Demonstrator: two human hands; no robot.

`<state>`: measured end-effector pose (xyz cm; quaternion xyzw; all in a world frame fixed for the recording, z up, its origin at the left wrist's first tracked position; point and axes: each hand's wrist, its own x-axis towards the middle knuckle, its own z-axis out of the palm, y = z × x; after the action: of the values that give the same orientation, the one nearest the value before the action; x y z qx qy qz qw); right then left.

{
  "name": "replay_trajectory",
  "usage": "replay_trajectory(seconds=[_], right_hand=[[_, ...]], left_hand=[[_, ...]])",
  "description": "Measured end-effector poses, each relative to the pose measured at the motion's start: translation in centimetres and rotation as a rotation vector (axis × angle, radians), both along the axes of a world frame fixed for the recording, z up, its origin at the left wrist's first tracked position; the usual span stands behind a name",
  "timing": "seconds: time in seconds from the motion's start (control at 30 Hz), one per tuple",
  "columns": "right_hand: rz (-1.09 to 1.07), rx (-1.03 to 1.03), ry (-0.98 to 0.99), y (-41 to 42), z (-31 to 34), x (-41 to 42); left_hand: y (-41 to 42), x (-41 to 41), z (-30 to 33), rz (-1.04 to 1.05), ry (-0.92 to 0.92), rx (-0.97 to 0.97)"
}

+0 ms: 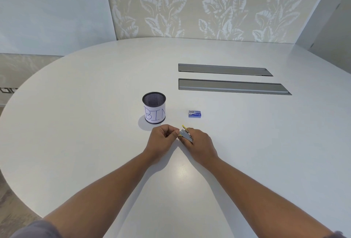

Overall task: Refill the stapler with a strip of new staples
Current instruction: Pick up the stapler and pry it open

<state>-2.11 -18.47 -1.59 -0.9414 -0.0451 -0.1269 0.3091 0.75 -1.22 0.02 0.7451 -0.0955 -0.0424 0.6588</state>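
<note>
Two grey hatches [228,78] cut the white bench [76,124]; leaf-print wall [190,4] behind; mesh cup [154,110] reads "BI". Right fingers [190,130] clasp the stapler [185,135]; left fingers [171,129] pinch at its tip.

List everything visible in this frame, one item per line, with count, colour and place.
stapler: 1, grey metal with yellow part, held between both hands at table centre
staple box: 1, blue and white, on table beyond the hands, closed as far as visible
mesh cup: 1, black with white paper label reading BIN, left of the box
cable hatches: 2, grey, set in tabletop, far right
table: 1, white, rounded
left hand: 1, pinching at stapler's end
right hand: 1, gripping stapler
</note>
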Motion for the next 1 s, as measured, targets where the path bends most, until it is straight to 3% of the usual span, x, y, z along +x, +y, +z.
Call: replay_trajectory(seconds=[0.77,1.0], right_hand=[[-0.055,0.074,-0.034,-0.13,-0.68,0.4],[-0.023,0.009,-0.025,-0.13,-0.39,0.21]], left_hand=[[0.04,0.04,-0.12,-0.002,0.009,-0.002],[0.06,0.18,-0.22,-0.002,0.005,0.009]])
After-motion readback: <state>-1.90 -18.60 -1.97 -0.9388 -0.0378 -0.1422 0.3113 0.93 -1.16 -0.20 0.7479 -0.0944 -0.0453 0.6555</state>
